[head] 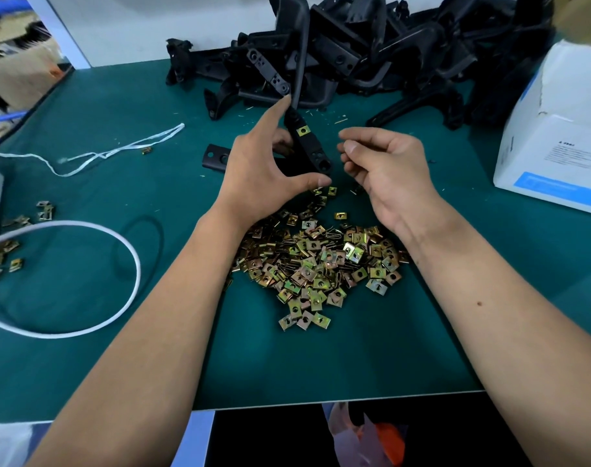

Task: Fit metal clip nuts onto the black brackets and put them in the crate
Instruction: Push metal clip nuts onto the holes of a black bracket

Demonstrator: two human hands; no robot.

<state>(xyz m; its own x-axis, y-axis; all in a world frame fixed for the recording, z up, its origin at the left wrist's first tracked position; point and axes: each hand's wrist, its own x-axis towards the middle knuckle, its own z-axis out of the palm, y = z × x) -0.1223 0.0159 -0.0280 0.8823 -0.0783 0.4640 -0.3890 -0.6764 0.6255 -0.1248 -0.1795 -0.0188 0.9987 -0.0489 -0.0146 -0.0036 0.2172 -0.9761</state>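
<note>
Left hand (257, 173) grips a black bracket (309, 146) above the green mat (371, 348), index finger up along its top end, thumb under its lower end. One brass-coloured clip nut (302, 131) already sits on the bracket's upper part. Right hand (385, 163) hovers just beside the bracket, fingers curled inward, fingertips bunched (whether they pinch a nut, cannot tell: nothing shows between them).

Loose clip nuts in a heap (316, 264) on the mat, between the forearms, just below both hands. A few strays (7, 246) lie at the far left by a white cord loop (85, 281). Pile of bare black brackets (371, 52) at the mat's far edge. Single flat black piece (216, 157) lies behind the left hand. White box (557, 136) at the right. White twine (119, 150) upper left. Crate not in view.
</note>
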